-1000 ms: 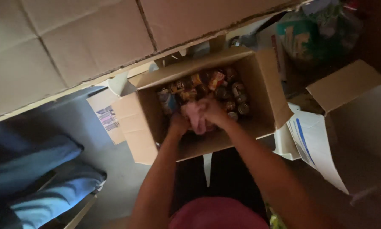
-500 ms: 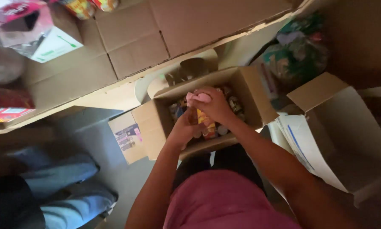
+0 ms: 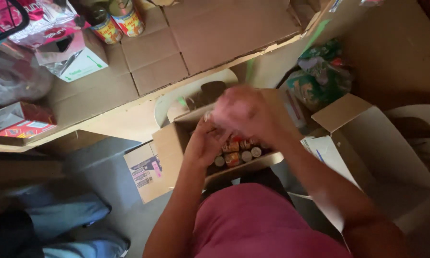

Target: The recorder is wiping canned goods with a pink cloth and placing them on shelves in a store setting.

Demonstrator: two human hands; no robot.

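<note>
a small shop's stock corner: cardboard-lined shelf (image 3: 186, 43) with tins (image 3: 126, 16), open carton (image 3: 186, 143) of small canned goods (image 3: 239, 153)

two cans (image 3: 117, 21), white carton (image 3: 78, 59) (torn open), red box (image 3: 21, 125)

Small cans (image 3: 239, 155) sit in the open box (image 3: 169, 145) — two larger cans (image 3: 117, 21) apparently on the surface behind.

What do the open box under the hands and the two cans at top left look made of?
Open box: brown corrugated cardboard, matte, with folded flaps and raw edges. Two cans: probably metal, judging by their shiny lid rims, wrapped in glossy red and yellow printed labels.
</note>
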